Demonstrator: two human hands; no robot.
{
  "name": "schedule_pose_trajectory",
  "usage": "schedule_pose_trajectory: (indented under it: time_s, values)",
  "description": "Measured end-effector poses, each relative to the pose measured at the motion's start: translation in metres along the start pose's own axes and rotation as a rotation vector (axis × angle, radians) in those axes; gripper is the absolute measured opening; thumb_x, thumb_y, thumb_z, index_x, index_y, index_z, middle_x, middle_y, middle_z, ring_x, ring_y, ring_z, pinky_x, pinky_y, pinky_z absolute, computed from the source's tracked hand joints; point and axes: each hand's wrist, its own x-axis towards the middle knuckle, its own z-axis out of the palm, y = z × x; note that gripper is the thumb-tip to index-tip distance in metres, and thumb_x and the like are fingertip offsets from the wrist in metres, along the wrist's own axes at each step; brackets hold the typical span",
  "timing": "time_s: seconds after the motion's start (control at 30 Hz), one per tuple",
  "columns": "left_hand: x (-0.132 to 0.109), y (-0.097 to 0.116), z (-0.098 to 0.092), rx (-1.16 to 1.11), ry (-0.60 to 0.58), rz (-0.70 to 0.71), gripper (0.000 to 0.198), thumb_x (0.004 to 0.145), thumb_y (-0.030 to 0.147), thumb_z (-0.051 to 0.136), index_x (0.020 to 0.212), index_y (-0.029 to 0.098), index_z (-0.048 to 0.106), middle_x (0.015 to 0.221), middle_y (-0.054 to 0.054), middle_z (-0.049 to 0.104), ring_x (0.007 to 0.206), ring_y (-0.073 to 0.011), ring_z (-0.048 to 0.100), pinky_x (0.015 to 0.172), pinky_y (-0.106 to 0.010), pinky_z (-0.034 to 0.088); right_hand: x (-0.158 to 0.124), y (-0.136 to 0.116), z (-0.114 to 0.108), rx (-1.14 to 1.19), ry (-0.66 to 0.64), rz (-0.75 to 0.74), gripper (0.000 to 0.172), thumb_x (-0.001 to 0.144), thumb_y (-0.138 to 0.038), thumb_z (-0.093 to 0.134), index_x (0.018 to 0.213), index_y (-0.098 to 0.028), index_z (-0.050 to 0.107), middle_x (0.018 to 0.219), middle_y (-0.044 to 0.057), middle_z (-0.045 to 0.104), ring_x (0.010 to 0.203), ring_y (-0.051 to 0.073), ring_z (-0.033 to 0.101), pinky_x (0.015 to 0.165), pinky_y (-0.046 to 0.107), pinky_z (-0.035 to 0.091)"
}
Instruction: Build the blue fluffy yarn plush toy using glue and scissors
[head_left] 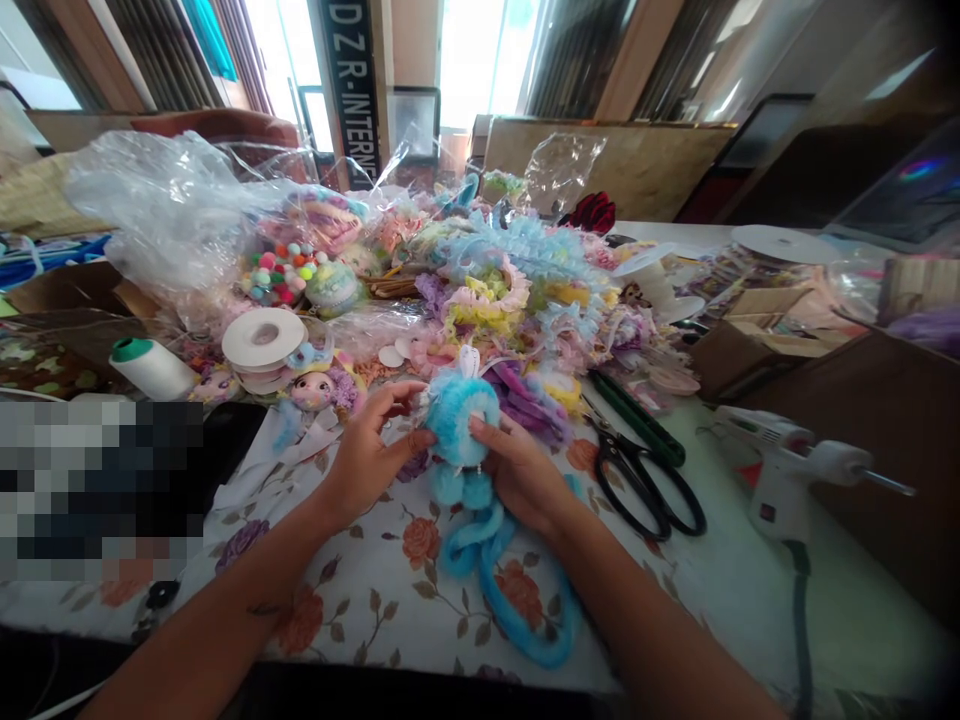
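Note:
A fluffy blue doll [452,425] made of fuzzy stems stands between my hands, its rounded head above two small puffs like feet. My right hand [521,465] grips its right side, with the thumb pressed on the blue fuzz. On the other side, my left hand [379,450] has its thumb and fingers closed around the doll's left edge, touching some whitish trim there. From below the doll, a long blue fuzzy stem [551,655] loops down over the flowered cloth. A small white piece [469,362] sticks up at the top of the head.
Black-handled scissors [649,485] and a green cutter [637,415] lie to the right. Farther right stands a white glue gun [784,465] with its cord. Ribbon spool [262,338], thread cone [150,368] and doll head [315,390] sit left. Pastel trims [517,250] pile up behind.

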Motion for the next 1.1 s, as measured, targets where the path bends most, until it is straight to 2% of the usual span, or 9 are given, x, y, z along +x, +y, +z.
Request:
schedule_pose_trajectory:
  time_s: [0.2, 0.3, 0.43, 0.6, 0.73, 0.8, 0.87, 1.0, 1.1]
  values:
    - [0.009, -0.001, -0.006, -0.028, -0.104, 0.084, 0.040, 0.075, 0.049, 0.084, 0.096, 0.022, 0.064, 0.120, -0.012, 0.061, 0.119, -0.0282, 0.059, 0.099, -0.039, 0.052, 0.001, -0.002, -0.006, 0.003, -0.075, 0.010, 0.043, 0.066, -0.038, 0.093, 0.098, -0.021, 0.070, 0.079, -0.002, 0.072, 0.060, 0.015, 0.066, 0.059, 0.028, 0.056]
    - [0.010, 0.003, -0.007, -0.044, -0.142, 0.087, 0.037, 0.078, 0.050, 0.082, 0.081, 0.020, 0.060, 0.117, -0.012, 0.062, 0.114, -0.0270, 0.061, 0.096, -0.037, 0.052, 0.000, -0.002, -0.005, -0.008, -0.091, 0.037, 0.045, 0.066, -0.040, 0.093, 0.099, -0.021, 0.069, 0.078, -0.002, 0.072, 0.059, 0.016, 0.066, 0.058, 0.029, 0.056]
    - [0.008, 0.009, -0.004, 0.001, -0.066, 0.072, 0.038, 0.082, 0.051, 0.077, 0.074, 0.021, 0.055, 0.103, -0.010, 0.066, 0.100, -0.0243, 0.064, 0.087, -0.034, 0.052, -0.001, -0.002, -0.002, -0.007, -0.048, 0.001, 0.043, 0.064, -0.039, 0.094, 0.096, -0.022, 0.071, 0.081, -0.001, 0.073, 0.070, 0.017, 0.068, 0.064, 0.028, 0.056]
    - [0.002, 0.013, -0.001, 0.086, 0.000, 0.188, 0.027, 0.086, 0.037, 0.075, 0.075, 0.022, 0.055, 0.103, -0.008, 0.068, 0.099, -0.0223, 0.064, 0.083, -0.031, 0.050, 0.000, -0.004, -0.002, 0.004, -0.036, -0.069, 0.046, 0.059, -0.034, 0.096, 0.095, -0.023, 0.071, 0.077, -0.004, 0.070, 0.068, 0.014, 0.064, 0.064, 0.025, 0.055]
    - [-0.003, 0.012, -0.001, 0.204, 0.046, 0.210, 0.023, 0.090, 0.032, 0.070, 0.078, 0.023, 0.053, 0.078, 0.000, 0.061, 0.071, -0.0156, 0.057, 0.065, -0.026, 0.046, 0.000, -0.004, 0.000, 0.033, -0.007, -0.108, 0.046, 0.058, -0.031, 0.097, 0.095, -0.023, 0.070, 0.074, -0.005, 0.069, 0.064, 0.014, 0.062, 0.064, 0.027, 0.056]
    - [-0.004, 0.011, -0.002, 0.302, 0.085, 0.225, 0.014, 0.093, 0.032, 0.065, 0.085, 0.023, 0.058, 0.072, 0.002, 0.059, 0.061, -0.0141, 0.053, 0.060, -0.025, 0.043, 0.001, -0.003, 0.000, 0.050, 0.029, -0.133, 0.045, 0.058, -0.030, 0.097, 0.094, -0.023, 0.070, 0.073, -0.005, 0.068, 0.062, 0.013, 0.061, 0.062, 0.026, 0.055]
    - [-0.005, 0.007, -0.004, 0.396, 0.105, 0.298, 0.007, 0.095, 0.029, 0.061, 0.098, 0.023, 0.064, 0.081, -0.001, 0.068, 0.065, -0.0152, 0.060, 0.063, -0.025, 0.046, 0.003, -0.003, -0.001, 0.068, 0.061, -0.152, 0.044, 0.060, -0.030, 0.096, 0.094, -0.023, 0.070, 0.072, -0.005, 0.068, 0.062, 0.013, 0.060, 0.063, 0.026, 0.055]
    - [-0.003, -0.004, -0.004, 0.575, -0.014, 0.543, 0.029, 0.099, 0.019, 0.049, 0.123, 0.021, 0.066, 0.099, -0.009, 0.077, 0.087, -0.0226, 0.072, 0.073, -0.029, 0.052, 0.006, -0.005, -0.003, 0.090, 0.123, -0.179, 0.044, 0.061, -0.032, 0.095, 0.095, -0.022, 0.069, 0.078, -0.003, 0.071, 0.068, 0.016, 0.065, 0.064, 0.027, 0.056]
    - [-0.001, -0.010, -0.001, 0.700, -0.154, 0.599, 0.029, 0.101, 0.020, 0.045, 0.116, 0.017, 0.070, 0.085, -0.009, 0.075, 0.076, -0.0225, 0.070, 0.063, -0.030, 0.050, 0.009, -0.008, -0.004, 0.112, 0.182, -0.221, 0.049, 0.058, -0.034, 0.096, 0.097, -0.022, 0.068, 0.083, -0.002, 0.073, 0.074, 0.018, 0.068, 0.065, 0.028, 0.057]
